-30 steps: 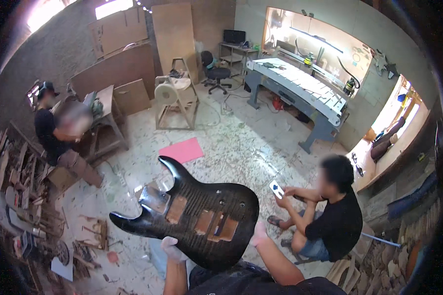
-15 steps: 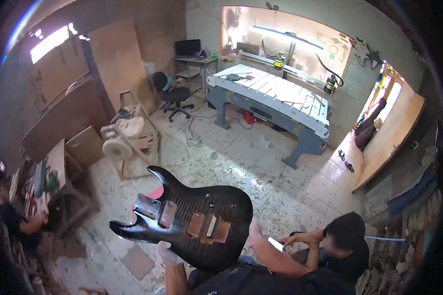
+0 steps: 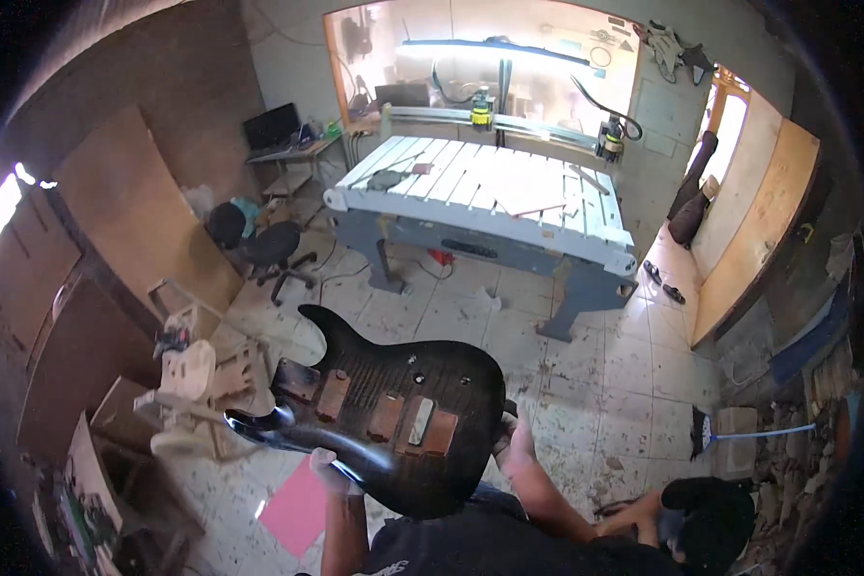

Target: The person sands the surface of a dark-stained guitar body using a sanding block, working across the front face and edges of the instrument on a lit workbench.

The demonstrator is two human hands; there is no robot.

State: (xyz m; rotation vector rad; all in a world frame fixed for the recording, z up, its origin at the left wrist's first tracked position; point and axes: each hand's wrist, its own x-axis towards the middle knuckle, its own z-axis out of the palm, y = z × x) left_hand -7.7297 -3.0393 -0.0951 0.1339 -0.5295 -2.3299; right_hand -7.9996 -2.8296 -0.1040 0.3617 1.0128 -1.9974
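Note:
A dark, glossy electric guitar body (image 3: 365, 384) with a striped wood top lies across my two hands, face up, its horns to the left. Bare reddish-brown wood shows in its cut-out cavities, and a small pale block (image 3: 420, 422) sits at one of them. My left hand (image 3: 332, 472) grips the near edge by the lower horn, its fingertips partly hidden under the body. Round the right end of the body curls my right hand (image 3: 516, 444), some of its fingers out of sight behind the rim.
A CNC router table (image 3: 490, 192) stands ahead. To the left are an office chair (image 3: 271, 245), a wooden stand (image 3: 206, 374) and leaning boards (image 3: 130, 211). On the floor lies a pink sheet (image 3: 298, 509). Another person (image 3: 706, 518) sits low at my right, near a blue-handled broom (image 3: 706, 437).
My view has swung left and tilted. The guitar body, still in both hands, has tipped a little, and more of the pink sheet shows beneath it.

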